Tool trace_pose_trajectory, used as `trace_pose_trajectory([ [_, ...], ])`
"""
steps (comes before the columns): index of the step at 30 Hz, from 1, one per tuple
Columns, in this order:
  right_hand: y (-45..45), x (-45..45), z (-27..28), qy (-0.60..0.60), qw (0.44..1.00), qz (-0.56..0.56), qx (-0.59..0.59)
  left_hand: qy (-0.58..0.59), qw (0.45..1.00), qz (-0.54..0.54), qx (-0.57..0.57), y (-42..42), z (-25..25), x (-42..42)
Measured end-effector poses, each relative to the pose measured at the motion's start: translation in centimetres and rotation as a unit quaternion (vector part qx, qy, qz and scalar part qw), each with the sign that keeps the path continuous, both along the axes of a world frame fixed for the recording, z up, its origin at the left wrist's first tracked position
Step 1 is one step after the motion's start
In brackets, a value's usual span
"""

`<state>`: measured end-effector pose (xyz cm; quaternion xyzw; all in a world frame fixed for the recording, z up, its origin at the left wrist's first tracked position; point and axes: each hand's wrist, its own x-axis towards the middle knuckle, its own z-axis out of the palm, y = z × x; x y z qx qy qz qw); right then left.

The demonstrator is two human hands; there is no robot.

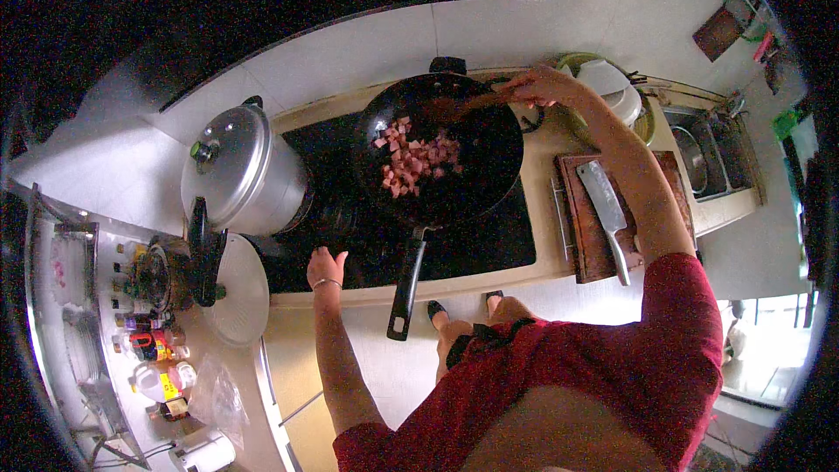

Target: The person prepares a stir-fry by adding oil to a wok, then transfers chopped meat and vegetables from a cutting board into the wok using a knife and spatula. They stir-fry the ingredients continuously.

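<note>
A black wok (pixel 468 174) stands on the black glass cooktop (pixel 485 252), its long handle (pixel 408 292) pointing towards me. Diced pink meat (pixel 419 160) lies in the left and middle of the wok. My right hand (pixel 544 88) reaches over the wok's far right rim and grips a wooden spatula (pixel 468 103), whose dark end blends into the pan. At the front left of the cooktop is my left hand (pixel 326 267), holding nothing, thumb apart from the fingers. Whether its fingertips touch the glass is hard to tell.
A lidded aluminium pot (pixel 239 170) sits left of the wok, near a pale round lid (pixel 239 295) and several bottles (pixel 160 380). To the right, a cleaver (pixel 604 203) lies on a wooden cutting board (pixel 583 236). Stacked white bowls (pixel 606 88) and a sink (pixel 711 151) lie beyond.
</note>
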<state>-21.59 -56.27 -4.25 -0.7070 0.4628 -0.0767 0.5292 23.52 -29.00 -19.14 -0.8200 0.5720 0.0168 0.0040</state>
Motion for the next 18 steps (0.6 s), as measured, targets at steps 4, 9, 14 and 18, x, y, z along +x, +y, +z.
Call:
trace_pose_trajectory([
  [4, -2.3, -0.5, -0.9, 0.029, 0.999, -0.041, 0.014, -0.013, 0.997, 0.067, 0.034, -0.6, 1.0, -1.0],
  [9, -2.4, 5.1, -1.8, -0.041, 0.996, 0.035, 0.065, -0.008, 0.994, 0.099, 0.041, -0.6, 1.1, -1.2],
  [14, 1.4, 8.7, -0.8, 0.030, 0.969, 0.179, -0.169, 0.007, 0.991, 0.120, -0.049, 0.8, 0.7, -1.4],
  [18, 6.8, 7.8, 0.7, 0.092, 0.934, 0.218, -0.269, 0.110, 0.973, 0.176, -0.100, 3.2, 0.4, -0.9],
])
